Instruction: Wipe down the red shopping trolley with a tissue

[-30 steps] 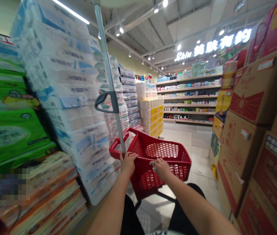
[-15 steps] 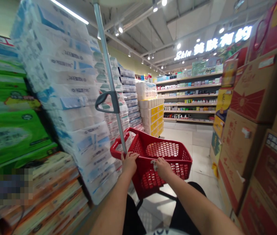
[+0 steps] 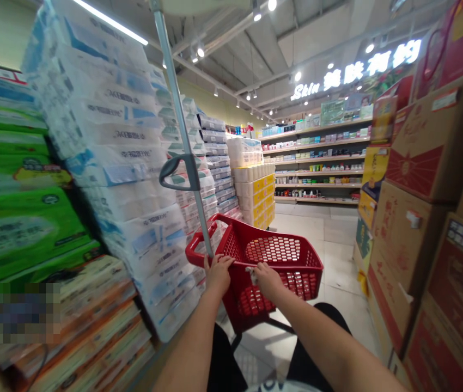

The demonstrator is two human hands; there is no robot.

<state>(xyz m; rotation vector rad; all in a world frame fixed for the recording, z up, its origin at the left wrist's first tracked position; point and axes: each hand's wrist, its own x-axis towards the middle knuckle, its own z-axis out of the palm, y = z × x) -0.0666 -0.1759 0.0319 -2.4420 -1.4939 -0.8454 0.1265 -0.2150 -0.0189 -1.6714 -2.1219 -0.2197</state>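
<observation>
A red plastic shopping cart with perforated walls stands in front of me, its basket holding nothing that I can see. My left hand is closed over the near rim, fingers hooked across it beside the base of a metal pole. A grey looped handle sits partway up that pole. Further right on the same rim, my right hand is closed on a small crumpled white cloth, pressing it against the edge. The cloth is partly hidden by the fingers.
Tall stacks of white toilet paper packs and green tissue packs line the left. Cardboard boxes are piled on the right. Tiled floor runs between them to shelves of small goods.
My right hand has slid a little to the left along the cart's rim with the cloth. My left hand keeps its hold on the rim. The view has shifted slightly.
</observation>
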